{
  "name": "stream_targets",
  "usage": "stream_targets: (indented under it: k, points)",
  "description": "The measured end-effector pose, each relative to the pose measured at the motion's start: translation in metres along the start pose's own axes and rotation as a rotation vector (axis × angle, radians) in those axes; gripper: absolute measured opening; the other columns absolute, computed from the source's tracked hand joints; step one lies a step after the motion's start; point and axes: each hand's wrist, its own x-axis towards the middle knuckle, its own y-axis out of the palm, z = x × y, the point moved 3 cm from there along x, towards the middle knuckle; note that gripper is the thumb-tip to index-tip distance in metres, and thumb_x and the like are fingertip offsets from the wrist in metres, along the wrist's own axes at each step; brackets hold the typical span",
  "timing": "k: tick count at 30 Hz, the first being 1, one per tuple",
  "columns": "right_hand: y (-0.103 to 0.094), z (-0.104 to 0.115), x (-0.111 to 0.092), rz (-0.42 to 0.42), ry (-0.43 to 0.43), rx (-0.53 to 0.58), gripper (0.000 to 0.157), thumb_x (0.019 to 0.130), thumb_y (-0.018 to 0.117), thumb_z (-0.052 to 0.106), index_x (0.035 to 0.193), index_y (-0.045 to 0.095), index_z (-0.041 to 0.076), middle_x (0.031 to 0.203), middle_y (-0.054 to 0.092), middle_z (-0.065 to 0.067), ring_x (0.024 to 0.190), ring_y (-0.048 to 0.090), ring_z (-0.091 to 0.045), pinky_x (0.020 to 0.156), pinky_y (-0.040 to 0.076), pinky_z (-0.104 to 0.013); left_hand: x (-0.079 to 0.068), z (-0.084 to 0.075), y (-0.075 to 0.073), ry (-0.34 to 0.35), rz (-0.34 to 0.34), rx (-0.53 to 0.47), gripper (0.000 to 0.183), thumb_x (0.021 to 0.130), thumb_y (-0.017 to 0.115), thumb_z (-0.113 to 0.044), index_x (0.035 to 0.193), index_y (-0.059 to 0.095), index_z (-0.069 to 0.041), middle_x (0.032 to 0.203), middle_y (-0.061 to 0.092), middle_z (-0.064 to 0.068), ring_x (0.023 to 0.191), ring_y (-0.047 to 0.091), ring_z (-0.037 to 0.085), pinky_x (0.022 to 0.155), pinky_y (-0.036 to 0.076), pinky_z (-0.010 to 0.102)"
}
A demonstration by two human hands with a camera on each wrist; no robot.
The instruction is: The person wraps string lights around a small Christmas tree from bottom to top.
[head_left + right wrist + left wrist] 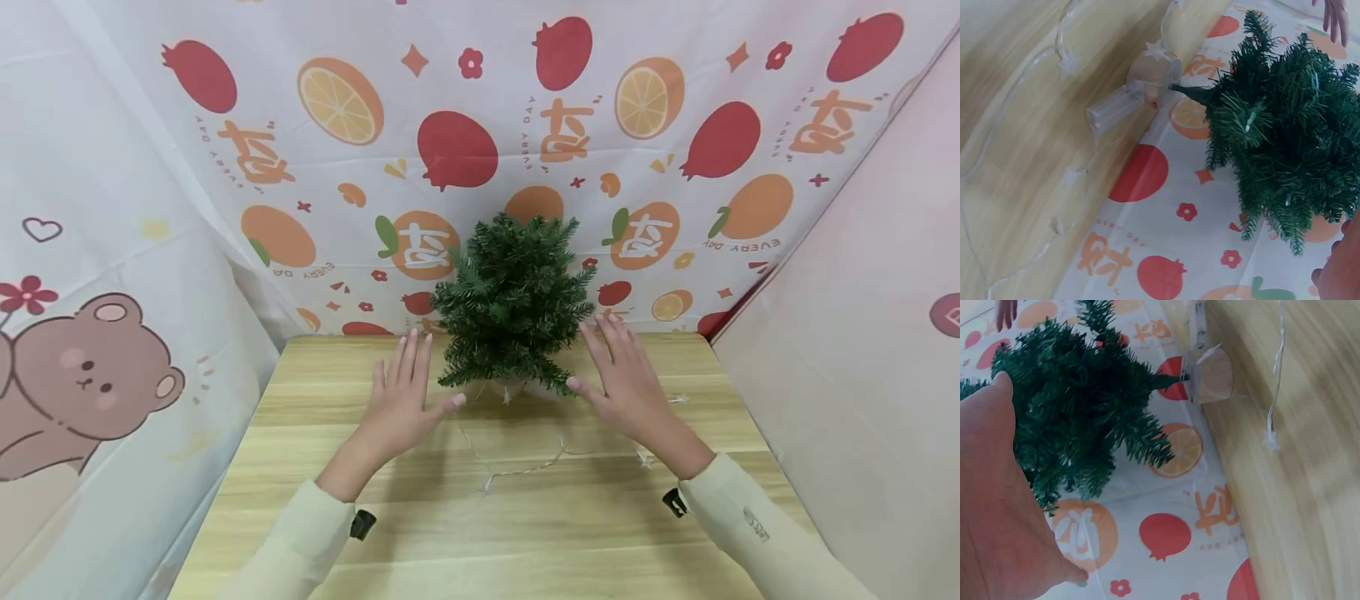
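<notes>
A small artificial Christmas tree (517, 300) stands upright at the back of the wooden table, on a round pale base (1215, 376). To its left is my left hand (403, 400), fingers straight and thumb toward the branches. My right hand (626, 387) lies on the other side, its fingers extended near the lower branches; whether it touches them I cannot tell. Neither hand holds anything. A clear string of star lights (525, 472) trails over the table before the tree. Beside the base sits a clear plastic battery box (1116, 107), seen in the right wrist view.
The wooden table (480, 550) reaches back to a white curtain (345, 183) printed with fruit. More curtains hang at both sides, the left one (97, 375) showing a bear. A star light (645, 458) lies by my right wrist.
</notes>
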Motion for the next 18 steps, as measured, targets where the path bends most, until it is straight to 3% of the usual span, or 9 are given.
stream_targets:
  k: [11,15,18]
  points:
    - [0.013,-0.005,-0.017,0.011,-0.002,0.009,0.080,0.101,0.053,0.053,0.163,0.018,0.016,0.169,0.011,-0.014,0.155,0.010,-0.038,0.125,0.010,-0.057,-0.013,0.004,0.032,-0.007,0.060,0.003,0.105,0.091,0.044,-0.078,0.160,-0.018,-0.028,0.168,-0.020,0.003,0.157,-0.012,0.028,0.122,-0.007,0.063]
    - [0.019,-0.008,-0.025,0.026,0.025,0.004,0.081,0.101,0.051,0.056,0.163,0.019,0.016,0.168,0.014,-0.016,0.155,0.009,-0.038,0.123,0.014,-0.059,-0.017,0.005,0.041,0.008,0.045,-0.004,0.105,0.091,0.042,-0.080,0.162,-0.013,-0.025,0.170,-0.013,0.006,0.157,-0.007,0.031,0.121,-0.004,0.066]
    - [0.025,-0.010,-0.032,0.031,0.039,0.009,0.080,0.101,0.050,0.056,0.162,0.021,0.014,0.167,0.018,-0.018,0.154,0.012,-0.039,0.122,0.017,-0.060,-0.020,0.006,0.048,0.016,0.021,-0.017,0.105,0.092,0.048,-0.076,0.163,-0.008,-0.023,0.170,-0.007,0.010,0.157,-0.002,0.034,0.120,-0.002,0.068]
